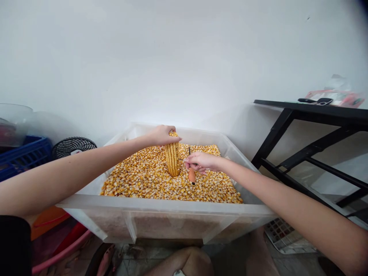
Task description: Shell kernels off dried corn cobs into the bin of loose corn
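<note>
In the middle of a wide translucent white plastic tub (161,214), filled nearly across with loose yellow maize kernels (138,180), a dried yellow corn cob (172,158) stands upright with its lower end sunk in the grain. The left hand (161,135) caps the top of the cob, its grip closed round the upper end and holding it steady. Just to the right, the right hand (201,161) is closed on a small tool with an orange wooden handle (191,174) and a thin dark metal shaft; the handle hangs below the fingers over the kernels, the shaft rises above them, and the tool sits just beside the cob. Whether the tool touches the cob cannot be made out.

The tub stands in front of a plain white wall. To the left are a blue plastic crate (23,155) and a round black wire fan guard (74,146). To the right stands a black metal-framed desk (316,111) carrying a pair of black-handled scissors (316,101) and a clear packet with pink print (339,96). Below the tub, the person's bare knees (189,260) show above a tiled floor.
</note>
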Motion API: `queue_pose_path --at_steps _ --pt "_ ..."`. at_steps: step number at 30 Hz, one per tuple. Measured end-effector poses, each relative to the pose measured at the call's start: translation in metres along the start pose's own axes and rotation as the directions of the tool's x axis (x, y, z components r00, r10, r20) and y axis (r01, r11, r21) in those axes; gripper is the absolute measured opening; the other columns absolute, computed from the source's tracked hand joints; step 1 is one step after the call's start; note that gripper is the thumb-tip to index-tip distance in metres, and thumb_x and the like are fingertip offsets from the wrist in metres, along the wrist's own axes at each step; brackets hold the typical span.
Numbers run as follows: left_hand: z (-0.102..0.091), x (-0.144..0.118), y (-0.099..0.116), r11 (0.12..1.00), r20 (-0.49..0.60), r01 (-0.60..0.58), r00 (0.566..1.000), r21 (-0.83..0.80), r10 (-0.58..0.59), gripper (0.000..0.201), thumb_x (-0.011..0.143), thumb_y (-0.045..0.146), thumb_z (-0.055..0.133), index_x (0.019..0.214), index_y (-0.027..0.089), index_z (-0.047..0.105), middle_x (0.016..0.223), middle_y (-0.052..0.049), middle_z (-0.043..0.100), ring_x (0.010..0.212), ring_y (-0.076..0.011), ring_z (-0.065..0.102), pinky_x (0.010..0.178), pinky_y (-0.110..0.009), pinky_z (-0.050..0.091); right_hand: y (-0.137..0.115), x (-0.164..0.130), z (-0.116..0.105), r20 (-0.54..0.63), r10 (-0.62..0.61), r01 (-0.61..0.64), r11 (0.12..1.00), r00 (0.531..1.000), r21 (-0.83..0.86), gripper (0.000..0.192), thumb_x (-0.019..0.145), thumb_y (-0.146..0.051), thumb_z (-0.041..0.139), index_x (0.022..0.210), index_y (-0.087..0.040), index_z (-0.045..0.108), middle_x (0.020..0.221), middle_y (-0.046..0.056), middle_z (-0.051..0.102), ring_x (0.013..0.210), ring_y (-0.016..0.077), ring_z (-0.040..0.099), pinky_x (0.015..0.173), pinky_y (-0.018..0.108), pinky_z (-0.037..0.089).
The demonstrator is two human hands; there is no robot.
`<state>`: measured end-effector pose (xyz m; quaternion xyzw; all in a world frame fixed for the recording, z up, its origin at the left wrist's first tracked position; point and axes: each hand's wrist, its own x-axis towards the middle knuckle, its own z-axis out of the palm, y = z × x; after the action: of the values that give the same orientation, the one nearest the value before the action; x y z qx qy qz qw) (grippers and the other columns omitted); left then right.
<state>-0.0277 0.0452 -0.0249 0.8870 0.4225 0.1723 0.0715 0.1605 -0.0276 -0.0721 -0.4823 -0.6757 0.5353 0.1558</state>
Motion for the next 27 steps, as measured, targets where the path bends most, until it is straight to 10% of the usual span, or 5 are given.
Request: queue_pose_path --at_steps 18,27 --pt "0.008 0.003 -0.006 0.999 -0.071 0.025 0.997 0.036 -0.023 0.056 0.068 0.059 0.041 0.102 0.017 0.056 0.076 -0.007 0.063 0.056 -0.0151 0.053 0.052 -0.026 0.036 0.011 0.010 0.004 0.093 0.042 -0.072 0.939 0.995 0.338 0.017 0.083 -0.022 0.033 0.071 -0.016 0.043 0.034 -0.011 0.024 0.026 0.0045 0.012 0.032 0.019 0.024" --pt "0.012 0.000 0.005 0.993 -0.159 0.017 0.987 0.113 0.001 0.055 0.068 0.060 0.040 0.099 0.017 0.057 0.081 -0.009 0.062 0.069 -0.0199 0.053 0.058 -0.028 0.035 -0.004 0.003 0.013 0.012 0.144 -0.143 0.957 0.989 0.252 0.018 0.079 -0.014 0.032 0.064 -0.016 0.041 0.033 -0.011 0.023 0.027 0.0039 0.011 0.032 0.018 0.018"
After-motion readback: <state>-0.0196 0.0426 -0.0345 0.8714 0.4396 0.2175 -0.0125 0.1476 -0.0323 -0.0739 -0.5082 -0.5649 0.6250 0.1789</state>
